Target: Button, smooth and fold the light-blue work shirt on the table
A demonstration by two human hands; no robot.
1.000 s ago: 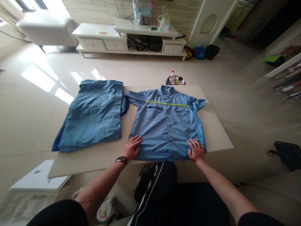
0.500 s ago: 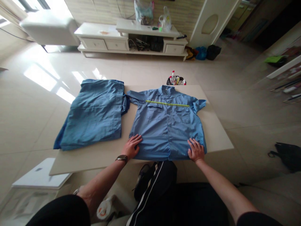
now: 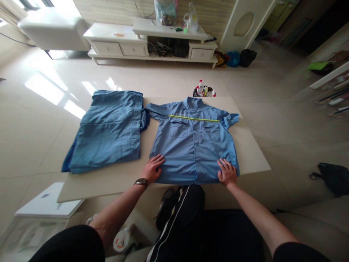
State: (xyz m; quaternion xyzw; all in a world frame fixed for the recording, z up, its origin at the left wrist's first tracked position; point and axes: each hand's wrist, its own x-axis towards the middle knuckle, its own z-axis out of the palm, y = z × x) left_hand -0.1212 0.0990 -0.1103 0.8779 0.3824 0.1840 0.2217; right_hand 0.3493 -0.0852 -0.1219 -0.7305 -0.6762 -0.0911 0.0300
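Note:
A blue short-sleeved work shirt (image 3: 177, 145) lies spread front side up, its collar at the far side and a yellow stripe across the chest above two flap pockets. My left hand (image 3: 153, 169) rests flat near the shirt's lower left corner, fingers stretched over the cloth. On the lower right side lies my right hand (image 3: 227, 172), fingers spread on the fabric near the hem. Left of the shirt is a stack of folded blue garments (image 3: 109, 131), apart from both hands. The shirt's hem reaches the near edge of the table (image 3: 253, 156).
Beyond the table's far edge stands a bin (image 3: 204, 91) with bottles in it. A white TV cabinet (image 3: 111, 36) runs along the wall. At the lower left a white box (image 3: 49, 200) sits beside the table, and a paper roll (image 3: 121, 241) is near my left arm.
Both hands stay in place on the shirt. The whole view has shifted very slightly, with things appearing a little higher; the shirt and folded stack look the same.

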